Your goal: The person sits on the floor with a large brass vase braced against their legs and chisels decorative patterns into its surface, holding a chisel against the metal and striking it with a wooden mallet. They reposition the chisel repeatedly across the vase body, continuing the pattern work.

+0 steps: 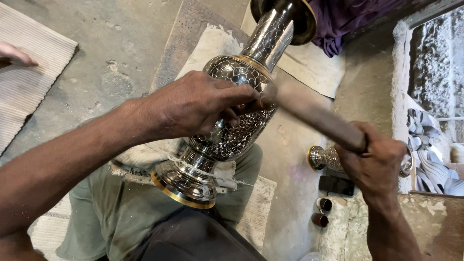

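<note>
A tall shiny metal vase [232, 96] with an engraved scale pattern and gold bands lies tilted across my lap, its foot toward me and its flared mouth pointing away. My left hand [193, 104] rests on the vase's belly, fingers pinched around a small tool pressed against the metal. My right hand [374, 157] grips a wooden hammer handle [319, 118], which is blurred; the hammer's far end meets the tool at my left fingertips.
A smaller engraved metal piece [324, 157] lies on the floor at right, by a dark phone [337, 185] and two small cups [321, 211]. Purple cloth [348, 19] sits at top. Another person's hand [14, 54] rests on a ribbed mat at far left.
</note>
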Motion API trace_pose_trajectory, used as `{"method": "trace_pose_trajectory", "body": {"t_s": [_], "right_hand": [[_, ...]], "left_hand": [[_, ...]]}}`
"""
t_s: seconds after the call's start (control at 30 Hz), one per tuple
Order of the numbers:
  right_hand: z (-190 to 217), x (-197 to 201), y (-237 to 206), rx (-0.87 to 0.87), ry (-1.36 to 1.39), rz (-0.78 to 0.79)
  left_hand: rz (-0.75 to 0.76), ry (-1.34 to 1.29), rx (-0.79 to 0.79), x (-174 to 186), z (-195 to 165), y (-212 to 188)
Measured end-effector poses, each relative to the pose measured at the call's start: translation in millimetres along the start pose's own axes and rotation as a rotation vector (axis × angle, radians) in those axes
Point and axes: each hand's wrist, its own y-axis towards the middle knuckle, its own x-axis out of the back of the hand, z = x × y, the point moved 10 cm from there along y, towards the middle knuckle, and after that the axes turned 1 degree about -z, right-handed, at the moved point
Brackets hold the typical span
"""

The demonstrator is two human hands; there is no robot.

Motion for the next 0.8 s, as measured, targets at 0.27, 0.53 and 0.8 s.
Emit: {"method": "trace_pose_trajectory", "body": {"t_s": [0.27,0.53,0.8], "right_hand": [[10,8,-4,0.055,0.127,-0.098],[17,2,-4,0.104,0.095,-0.083],[24,8,-12,0.160,-0.039,-0.145]], "left_hand": [[0.013,0.034,-0.019,0,1,2],[0.051,-0.005,-0.024,-2,0,2],[0.077,-0.080,-0.019,-2,-2,5]]}}
